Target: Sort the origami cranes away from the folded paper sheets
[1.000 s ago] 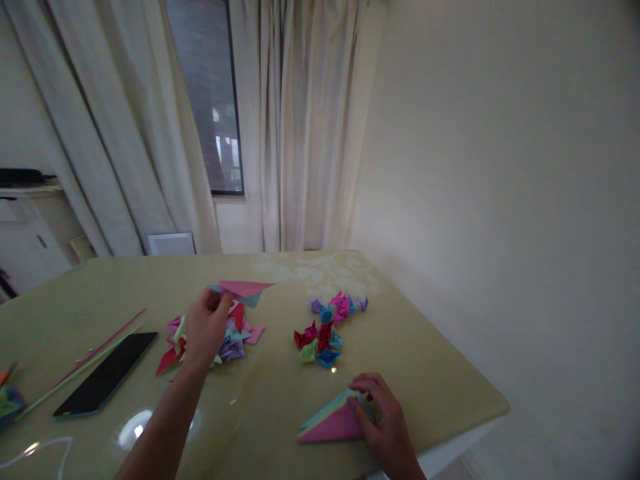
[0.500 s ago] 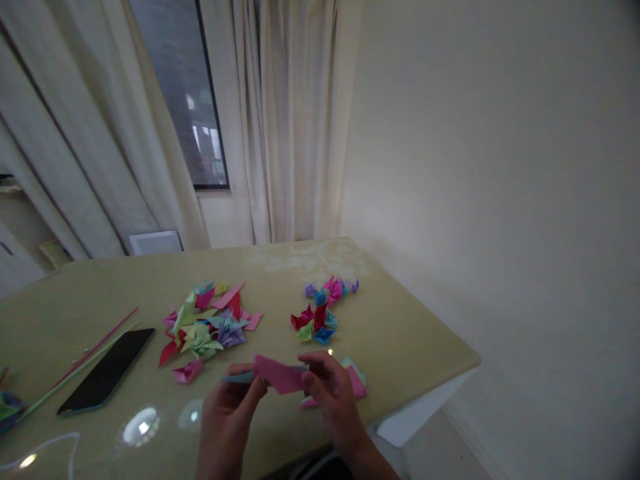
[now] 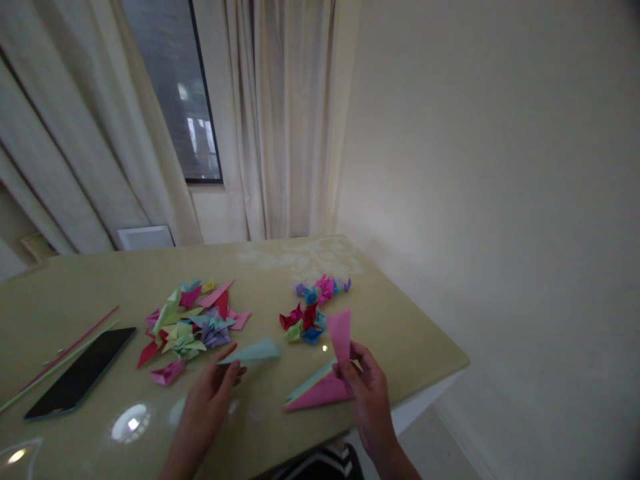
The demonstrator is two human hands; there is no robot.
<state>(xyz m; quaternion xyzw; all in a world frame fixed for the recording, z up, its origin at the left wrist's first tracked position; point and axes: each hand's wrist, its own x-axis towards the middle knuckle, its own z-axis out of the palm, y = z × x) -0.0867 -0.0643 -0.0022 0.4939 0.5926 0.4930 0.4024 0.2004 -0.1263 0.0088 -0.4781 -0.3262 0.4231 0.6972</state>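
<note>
Between the thumb and fingers of my left hand (image 3: 210, 393) is a light blue folded paper (image 3: 257, 351), its wide end pointing right. My right hand (image 3: 367, 390) pinches a pink folded paper (image 3: 340, 333) that stands upright. Just beneath and left of that hand, a small stack of folded paper triangles (image 3: 320, 393), pink with pale green and blue edges, lies on the table. Farther off sit two groups of folded paper pieces: a large multicoloured pile (image 3: 195, 323) at left and a smaller cluster (image 3: 310, 317) at right.
A black phone (image 3: 83, 373) lies on the table's left side, beside thin pink and green sticks (image 3: 70, 350). The glossy table (image 3: 410, 333) has its right edge near a white wall (image 3: 490, 167). Curtains (image 3: 295, 120) hang behind.
My hands have moved apart. The pink and light blue papers, close together before, are now separate, one in each hand. The stack of triangles is more exposed, and the view has shifted slightly.
</note>
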